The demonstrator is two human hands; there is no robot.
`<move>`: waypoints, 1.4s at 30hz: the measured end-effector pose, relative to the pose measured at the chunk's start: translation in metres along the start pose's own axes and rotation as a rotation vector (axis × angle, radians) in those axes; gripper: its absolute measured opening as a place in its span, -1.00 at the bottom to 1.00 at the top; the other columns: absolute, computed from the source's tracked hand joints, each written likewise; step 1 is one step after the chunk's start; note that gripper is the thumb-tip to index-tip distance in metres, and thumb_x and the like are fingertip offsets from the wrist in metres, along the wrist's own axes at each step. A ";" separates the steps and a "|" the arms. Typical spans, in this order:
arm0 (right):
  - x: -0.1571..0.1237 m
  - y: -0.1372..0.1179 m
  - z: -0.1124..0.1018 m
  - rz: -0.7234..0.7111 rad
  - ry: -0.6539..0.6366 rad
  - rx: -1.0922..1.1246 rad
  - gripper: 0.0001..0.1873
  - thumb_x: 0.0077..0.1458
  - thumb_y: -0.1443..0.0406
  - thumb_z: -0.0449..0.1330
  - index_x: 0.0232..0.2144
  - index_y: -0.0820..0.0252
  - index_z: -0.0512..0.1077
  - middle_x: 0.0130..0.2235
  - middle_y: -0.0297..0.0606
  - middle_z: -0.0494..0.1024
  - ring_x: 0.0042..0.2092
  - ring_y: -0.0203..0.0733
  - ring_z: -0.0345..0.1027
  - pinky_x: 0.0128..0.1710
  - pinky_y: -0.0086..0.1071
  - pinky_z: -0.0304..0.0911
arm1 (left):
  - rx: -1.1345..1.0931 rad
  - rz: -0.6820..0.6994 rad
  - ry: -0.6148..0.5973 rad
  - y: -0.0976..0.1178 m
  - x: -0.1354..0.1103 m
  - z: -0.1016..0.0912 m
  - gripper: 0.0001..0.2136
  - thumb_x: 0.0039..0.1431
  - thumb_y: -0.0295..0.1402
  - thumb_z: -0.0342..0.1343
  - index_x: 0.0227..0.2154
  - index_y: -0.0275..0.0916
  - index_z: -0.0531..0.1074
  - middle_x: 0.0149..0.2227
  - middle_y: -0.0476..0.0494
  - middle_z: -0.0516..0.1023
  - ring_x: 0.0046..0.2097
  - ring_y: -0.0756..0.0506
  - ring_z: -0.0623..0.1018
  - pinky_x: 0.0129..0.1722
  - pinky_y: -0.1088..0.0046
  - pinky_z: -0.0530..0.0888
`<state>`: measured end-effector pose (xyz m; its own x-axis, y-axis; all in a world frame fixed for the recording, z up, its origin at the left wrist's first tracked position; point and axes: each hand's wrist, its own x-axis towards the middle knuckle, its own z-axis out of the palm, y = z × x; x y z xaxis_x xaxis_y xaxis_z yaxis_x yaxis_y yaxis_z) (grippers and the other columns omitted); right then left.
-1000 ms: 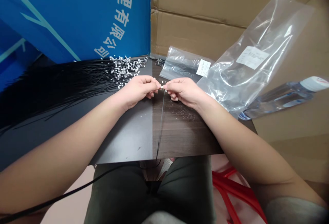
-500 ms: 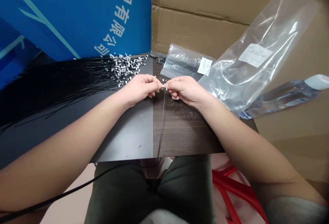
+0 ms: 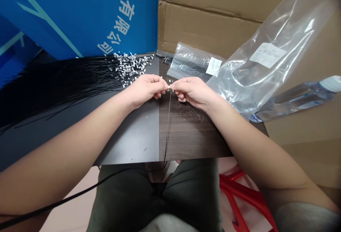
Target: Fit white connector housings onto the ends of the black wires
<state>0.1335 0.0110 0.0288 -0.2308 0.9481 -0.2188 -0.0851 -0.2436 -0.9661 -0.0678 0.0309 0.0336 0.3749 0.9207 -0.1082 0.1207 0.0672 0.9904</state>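
Note:
My left hand [image 3: 149,87] and my right hand [image 3: 191,90] meet fingertip to fingertip over the table, both closed in a pinch. Between them sits a tiny white label [image 3: 169,87], at the upper end of a thin black wire [image 3: 168,122]. The wire hangs down past the table's front edge. Fingertips cover most of the label, so its exact shape is hidden. Left of my left hand lies a large bundle of black wires [image 3: 61,77], with white labels [image 3: 129,65] crowded at their ends. A few loose white bits lie just behind my fingers.
A small clear bag [image 3: 186,61] with dark contents lies behind my right hand. A big clear plastic bag [image 3: 255,72] and a water bottle [image 3: 295,100] are to the right. Blue board [image 3: 80,11] and cardboard [image 3: 207,22] wall the back. A black cable [image 3: 80,194] crosses low left.
Both hands keep their pinch on the label, with only a slight shift of the fingers. The whole view has moved a little; the wire still hangs down.

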 end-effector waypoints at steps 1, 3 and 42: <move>0.000 -0.001 0.000 0.004 0.003 0.008 -0.86 0.04 0.43 0.42 -0.51 0.32 0.56 -0.54 -0.36 0.38 -0.54 -0.43 0.15 -0.60 -0.50 0.09 | -0.023 -0.007 0.003 0.000 0.000 0.000 -0.93 0.06 -0.54 0.27 -0.49 -0.31 0.58 -0.47 -0.05 0.52 -0.49 0.08 0.40 -0.46 0.54 0.34; -0.001 -0.003 0.000 0.014 0.008 0.020 -0.86 0.04 0.42 0.43 -0.50 0.31 0.55 -0.53 -0.36 0.39 -0.53 -0.43 0.17 -0.59 -0.50 0.12 | -0.082 -0.027 0.013 0.000 0.001 0.000 -0.92 0.05 -0.55 0.27 -0.51 -0.31 0.57 -0.48 -0.07 0.51 -0.48 0.08 0.42 -0.46 0.55 0.34; -0.011 -0.004 0.003 0.073 -0.236 -0.066 -0.69 -0.04 0.38 0.48 -0.63 0.23 0.42 -0.59 -0.37 0.32 -0.54 -0.40 0.12 -0.57 -0.44 0.02 | -0.162 -0.102 -0.112 0.002 -0.001 -0.001 -0.93 -0.06 -0.55 0.23 -0.53 -0.29 0.57 -0.48 -0.11 0.52 -0.46 0.03 0.44 -0.46 0.50 0.37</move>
<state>0.1336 0.0012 0.0355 -0.4546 0.8526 -0.2577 0.0016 -0.2885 -0.9575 -0.0689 0.0309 0.0355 0.4690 0.8582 -0.2087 0.0174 0.2272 0.9737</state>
